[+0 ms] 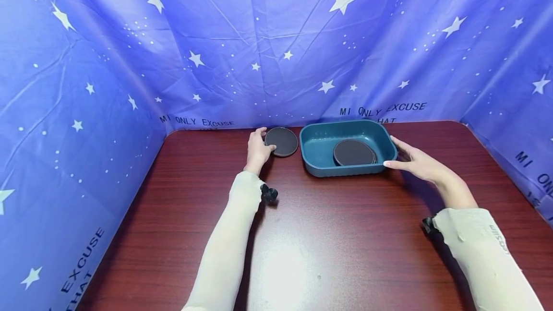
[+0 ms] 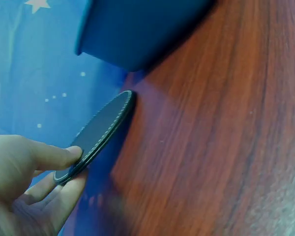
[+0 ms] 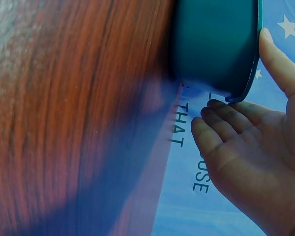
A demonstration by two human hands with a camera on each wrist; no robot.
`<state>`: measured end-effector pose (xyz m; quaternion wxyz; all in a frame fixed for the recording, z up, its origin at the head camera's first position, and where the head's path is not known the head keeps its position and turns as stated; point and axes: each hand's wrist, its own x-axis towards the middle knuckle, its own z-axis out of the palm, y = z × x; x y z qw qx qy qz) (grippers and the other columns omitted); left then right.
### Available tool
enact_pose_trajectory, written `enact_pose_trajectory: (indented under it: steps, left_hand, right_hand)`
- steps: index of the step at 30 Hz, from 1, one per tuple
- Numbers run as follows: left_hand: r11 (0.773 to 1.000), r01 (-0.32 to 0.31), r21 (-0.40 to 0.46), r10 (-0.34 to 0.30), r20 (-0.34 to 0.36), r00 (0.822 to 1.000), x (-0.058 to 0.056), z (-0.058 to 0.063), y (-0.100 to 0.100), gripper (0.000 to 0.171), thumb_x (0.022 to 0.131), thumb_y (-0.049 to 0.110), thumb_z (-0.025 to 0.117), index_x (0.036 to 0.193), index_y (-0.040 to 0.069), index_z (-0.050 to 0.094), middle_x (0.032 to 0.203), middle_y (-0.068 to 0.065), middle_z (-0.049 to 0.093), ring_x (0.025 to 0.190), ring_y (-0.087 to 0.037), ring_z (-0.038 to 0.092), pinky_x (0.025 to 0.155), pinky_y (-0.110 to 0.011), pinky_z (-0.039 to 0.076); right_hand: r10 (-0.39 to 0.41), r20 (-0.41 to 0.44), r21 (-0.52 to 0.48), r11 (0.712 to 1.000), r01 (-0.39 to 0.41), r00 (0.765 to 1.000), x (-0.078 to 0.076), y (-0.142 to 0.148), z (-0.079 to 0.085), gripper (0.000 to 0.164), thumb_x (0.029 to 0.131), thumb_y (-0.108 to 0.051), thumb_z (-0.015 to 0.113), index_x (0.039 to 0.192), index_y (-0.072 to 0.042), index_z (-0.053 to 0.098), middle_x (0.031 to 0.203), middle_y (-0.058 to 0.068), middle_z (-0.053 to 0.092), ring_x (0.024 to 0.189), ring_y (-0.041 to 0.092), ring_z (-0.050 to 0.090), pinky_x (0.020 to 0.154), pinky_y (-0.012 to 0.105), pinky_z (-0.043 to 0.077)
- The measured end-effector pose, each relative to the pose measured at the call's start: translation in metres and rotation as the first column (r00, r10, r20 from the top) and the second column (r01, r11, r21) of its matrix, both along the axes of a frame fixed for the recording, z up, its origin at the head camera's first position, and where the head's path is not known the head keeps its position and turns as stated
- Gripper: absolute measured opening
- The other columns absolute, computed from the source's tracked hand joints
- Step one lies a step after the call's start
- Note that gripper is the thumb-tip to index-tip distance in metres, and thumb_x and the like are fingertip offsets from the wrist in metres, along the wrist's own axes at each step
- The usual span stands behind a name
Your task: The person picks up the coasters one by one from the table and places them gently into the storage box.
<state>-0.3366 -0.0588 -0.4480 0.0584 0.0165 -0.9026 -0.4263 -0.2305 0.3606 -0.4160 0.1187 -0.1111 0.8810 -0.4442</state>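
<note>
My left hand (image 1: 258, 150) pinches a dark round coaster (image 1: 282, 141) at its left edge, thumb on top and fingers beneath. In the left wrist view the coaster (image 2: 104, 125) shows light stitching round its rim and is tilted, raised off the table. Just right of it stands a teal rectangular basin (image 1: 345, 172). Inside the basin, toward the front right, lies a short stack of similar coasters (image 1: 354, 152). My right hand (image 1: 416, 162) rests on the basin's right end, thumb on the rim. The right wrist view shows its fingers (image 3: 226, 118) fairly straight beside the basin's corner.
The reddish-brown wooden table (image 1: 328, 234) reaches back to a blue curtain (image 1: 259, 61) with white stars, which hangs behind and on both sides. The basin and coaster are close to the table's back edge. Black straps or clips (image 1: 270, 193) sit at both sleeve cuffs.
</note>
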Motion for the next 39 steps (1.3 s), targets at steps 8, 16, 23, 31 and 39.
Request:
enact_pose_trajectory:
  steps: [8,16,23,31,39]
  left_hand:
    - [0.993,0.021,0.117,-0.023,0.019,1.000,0.004,0.006,-0.006,0.056,0.083,-0.002,0.076,0.136,0.008,0.061,0.135,-0.014,0.064,0.108,-0.027,0.069,0.091,-0.032,0.059]
    - [0.954,-0.001,0.300,-0.014,0.048,0.999,0.009,0.011,-0.009,0.054,0.085,-0.006,0.072,0.136,0.008,0.061,0.134,-0.016,0.064,0.107,-0.029,0.071,0.074,-0.027,0.063]
    - [0.929,0.011,0.370,-0.025,0.034,0.999,0.010,0.018,-0.008,0.054,0.087,-0.007,0.070,0.138,0.007,0.060,0.135,-0.017,0.063,0.107,-0.030,0.070,0.080,-0.033,0.063]
    - [0.893,0.021,0.449,-0.033,0.018,0.999,0.012,0.033,-0.007,0.055,0.086,-0.009,0.070,0.137,0.008,0.060,0.135,-0.017,0.062,0.095,-0.018,0.063,0.082,-0.033,0.063]
    - [0.895,0.028,0.445,-0.019,-0.023,1.000,0.015,0.046,-0.004,0.055,0.086,-0.009,0.069,0.137,0.009,0.060,0.136,-0.016,0.061,0.099,-0.018,0.064,0.084,-0.036,0.063]
  right_hand:
    - [0.009,-0.014,-0.017,1.000,-0.009,1.000,0.000,0.001,-0.002,0.088,0.098,-0.018,0.064,0.161,-0.008,0.002,0.165,0.026,0.011,0.148,0.050,0.015,0.090,-0.009,0.026]
    - [0.007,-0.016,-0.020,1.000,-0.007,1.000,0.000,0.000,-0.001,0.088,0.098,-0.018,0.064,0.161,-0.007,0.003,0.164,0.027,0.013,0.148,0.050,0.017,0.089,-0.008,0.027]
    - [0.008,-0.013,-0.029,1.000,-0.009,1.000,0.002,0.000,0.000,0.088,0.098,-0.018,0.063,0.160,-0.007,0.002,0.164,0.027,0.011,0.148,0.051,0.014,0.090,-0.009,0.026]
    - [0.013,-0.017,-0.024,1.000,-0.013,1.000,0.002,0.000,-0.001,0.088,0.098,-0.018,0.063,0.161,-0.008,0.003,0.164,0.027,0.012,0.148,0.051,0.015,0.090,-0.008,0.027]
    - [0.010,-0.015,-0.022,1.000,-0.011,1.000,0.001,0.001,-0.001,0.088,0.098,-0.019,0.063,0.161,-0.008,0.002,0.165,0.027,0.011,0.148,0.051,0.014,0.090,-0.009,0.025]
